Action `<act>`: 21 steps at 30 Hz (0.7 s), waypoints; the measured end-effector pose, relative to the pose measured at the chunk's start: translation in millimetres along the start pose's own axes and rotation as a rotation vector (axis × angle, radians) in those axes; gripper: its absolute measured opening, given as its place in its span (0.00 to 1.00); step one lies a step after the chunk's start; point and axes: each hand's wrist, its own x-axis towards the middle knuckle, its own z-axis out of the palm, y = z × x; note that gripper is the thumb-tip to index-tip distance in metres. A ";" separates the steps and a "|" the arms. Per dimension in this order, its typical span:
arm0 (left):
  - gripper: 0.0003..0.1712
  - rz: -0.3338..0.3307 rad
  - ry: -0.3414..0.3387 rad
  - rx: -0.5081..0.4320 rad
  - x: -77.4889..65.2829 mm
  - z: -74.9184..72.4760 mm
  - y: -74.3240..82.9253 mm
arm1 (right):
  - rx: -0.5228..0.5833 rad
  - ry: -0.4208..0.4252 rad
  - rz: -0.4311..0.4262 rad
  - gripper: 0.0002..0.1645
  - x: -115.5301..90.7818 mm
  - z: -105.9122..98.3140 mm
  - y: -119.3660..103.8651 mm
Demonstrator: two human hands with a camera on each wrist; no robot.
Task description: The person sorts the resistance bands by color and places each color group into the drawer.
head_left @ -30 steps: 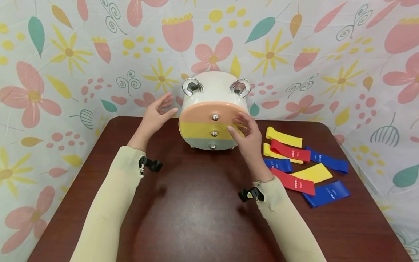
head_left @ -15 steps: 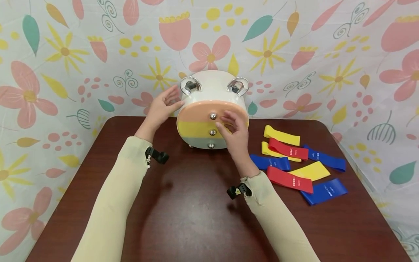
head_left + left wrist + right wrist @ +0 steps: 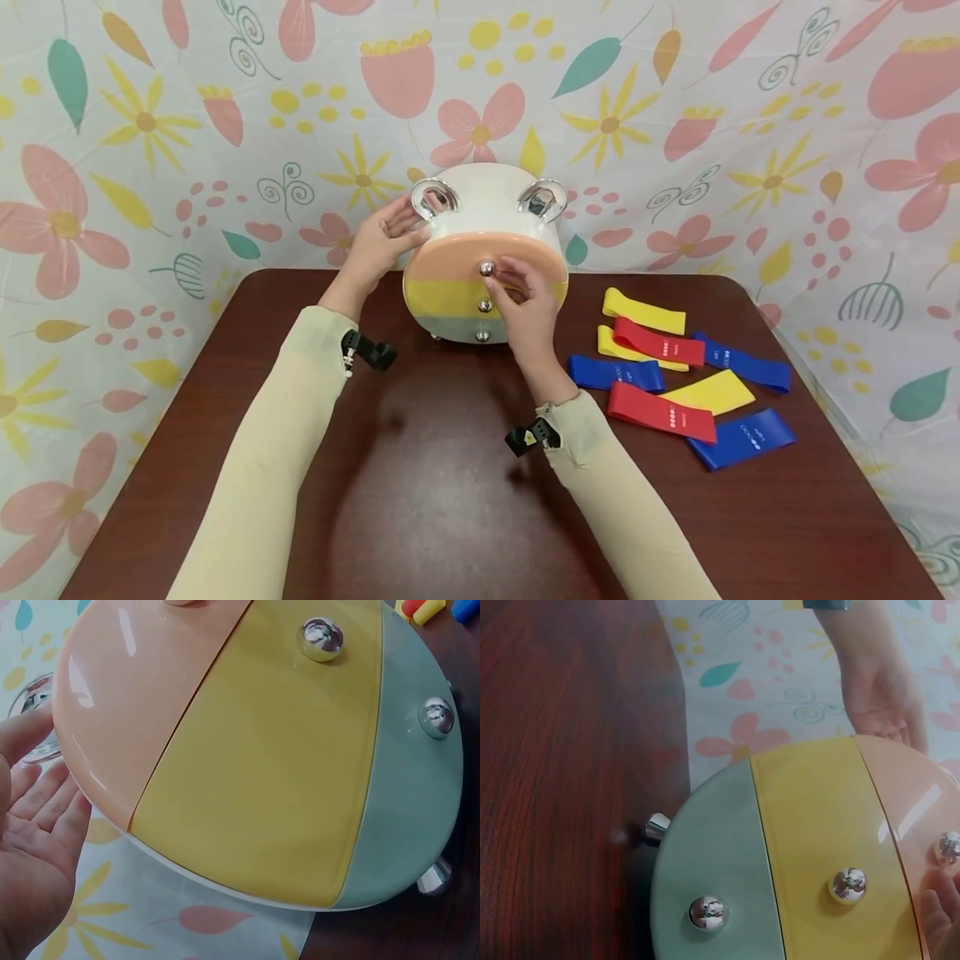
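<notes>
i count one left hand [image 3: 382, 237] at the left side of one drawer cabinet [image 3: 457, 254], its fingers fairly straight and the thumb spread apart from them; how firmly they touch i cannot tell. on the cabinet i count two chrome rings [image 3: 543, 200] on top and three round knobs [image 3: 485, 307] down the front. one right hand [image 3: 528, 308] has thumb and fingertips right at the top knob [image 3: 486, 268]; whether they pinch it i cannot tell. right of the cabinet i count three yellow bands [image 3: 643, 311], two red bands [image 3: 663, 412] and three blue bands [image 3: 742, 439], some overlapping.

the cabinet stands near the far edge of the dark table [image 3: 442, 508], patterned cloth [image 3: 285, 58] behind it. left of it i see the table's rounded corner; in front, wood runs between two pale sleeves [image 3: 255, 450].

the cabinet is glossy and oval, white-bodied, its front striped orange, yellow and green downward with thin seams.
</notes>
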 end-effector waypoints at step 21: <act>0.35 0.005 -0.028 0.052 0.9 0.7 -6.8 | -0.119 0.063 -0.024 0.18 -0.6 12.4 0.5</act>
